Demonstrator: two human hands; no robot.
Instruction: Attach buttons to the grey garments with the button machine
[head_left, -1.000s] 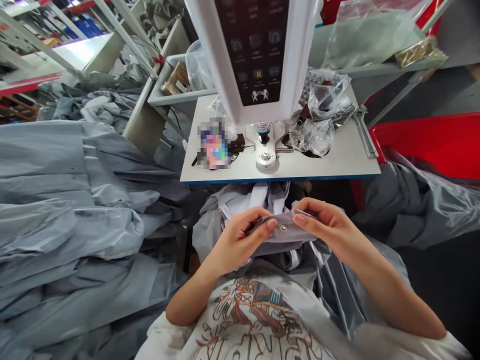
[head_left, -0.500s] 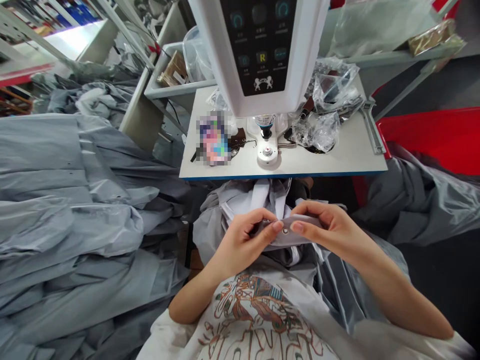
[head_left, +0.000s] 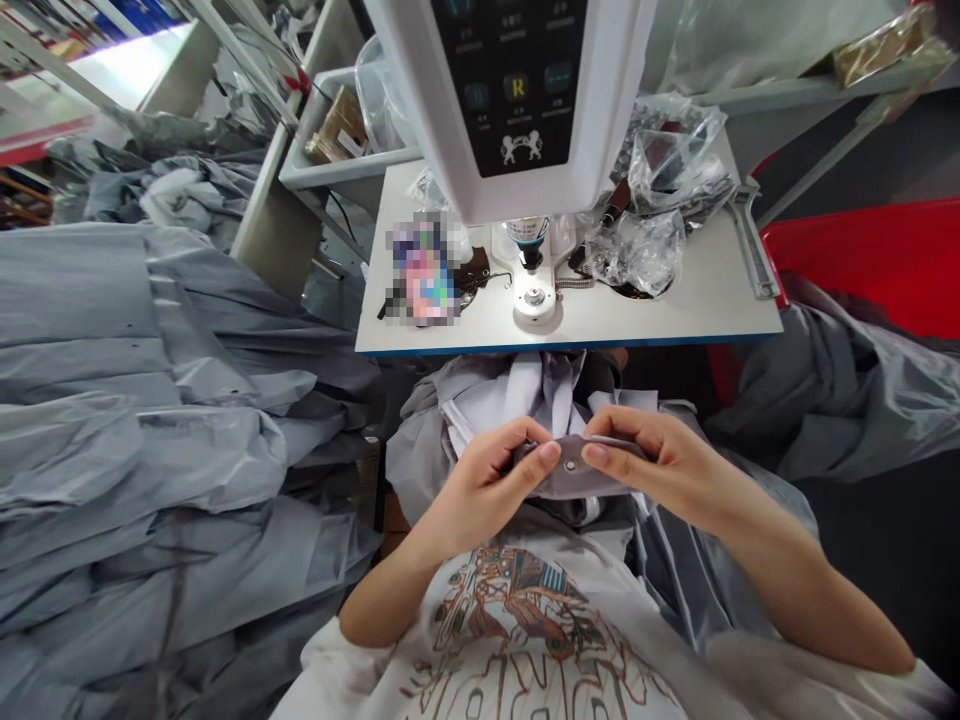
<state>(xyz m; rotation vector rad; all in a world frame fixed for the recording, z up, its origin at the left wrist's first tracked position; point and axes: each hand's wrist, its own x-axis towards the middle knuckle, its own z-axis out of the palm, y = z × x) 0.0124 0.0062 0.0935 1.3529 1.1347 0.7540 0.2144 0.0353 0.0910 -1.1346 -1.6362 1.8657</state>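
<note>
A: You were pinching the grey fabric strip [head_left: 607, 480]. Could anyone see its ends?
B: No, your left hand [head_left: 487, 490] and right hand [head_left: 660, 465] covered them, and the small metal snap [head_left: 571, 465] on it was too tiny to make out in detail.
A: What about that flat thing by your machine?
B: The pixelated rectangle [head_left: 422, 272] on your white worktable [head_left: 675, 310] was too blurred to identify.
A: And your machine's control panel [head_left: 510, 100]?
B: The top edge cut it off, and its small labels were unreadable. The bottom edge cut off the print on your white shirt [head_left: 517, 620], and the contents of your clear plastic bags [head_left: 667, 170] were impossible to tell.
</note>
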